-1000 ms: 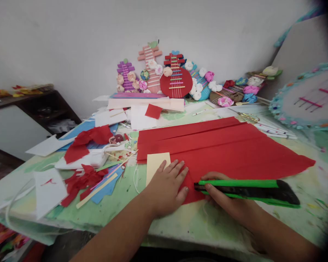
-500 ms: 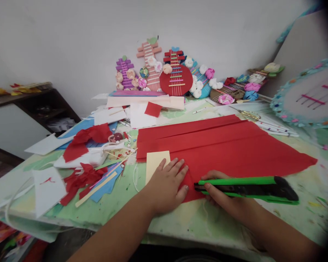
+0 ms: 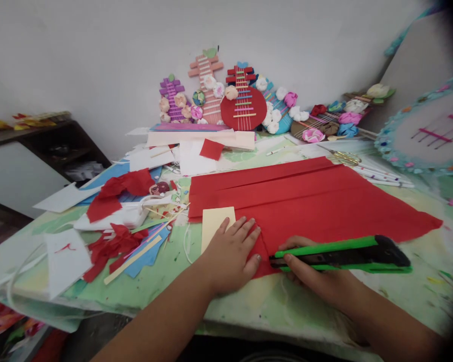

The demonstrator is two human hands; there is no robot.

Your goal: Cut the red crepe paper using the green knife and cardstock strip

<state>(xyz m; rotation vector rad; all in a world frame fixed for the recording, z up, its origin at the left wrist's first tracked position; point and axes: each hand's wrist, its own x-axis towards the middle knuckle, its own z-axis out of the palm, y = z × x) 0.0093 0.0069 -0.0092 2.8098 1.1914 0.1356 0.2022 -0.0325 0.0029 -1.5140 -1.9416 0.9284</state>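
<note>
My left hand (image 3: 232, 254) lies flat with fingers outstretched, partly on a pale yellow card (image 3: 216, 223) and partly on a large sheet of red crepe paper (image 3: 305, 201). A green and black utility knife (image 3: 347, 255) is gripped in my right hand (image 3: 305, 266), just right of the left thumb. The knife's front end points left, at the edge of the red paper by my left hand. Whether the blade is out cannot be made out. Long folds run across the upper part of the paper.
Red scraps (image 3: 111, 249), a blue paper piece (image 3: 149, 259) and white paper (image 3: 68, 261) lie at the left. Decorated model lutes (image 3: 243, 108) lean on the wall behind. Gold scissors (image 3: 345, 157) and several thin sticks (image 3: 385, 176) lie at the back right.
The utility knife's rear end has tilted slightly up, and its front end stays by the paper's edge. My left hand holds its place.
</note>
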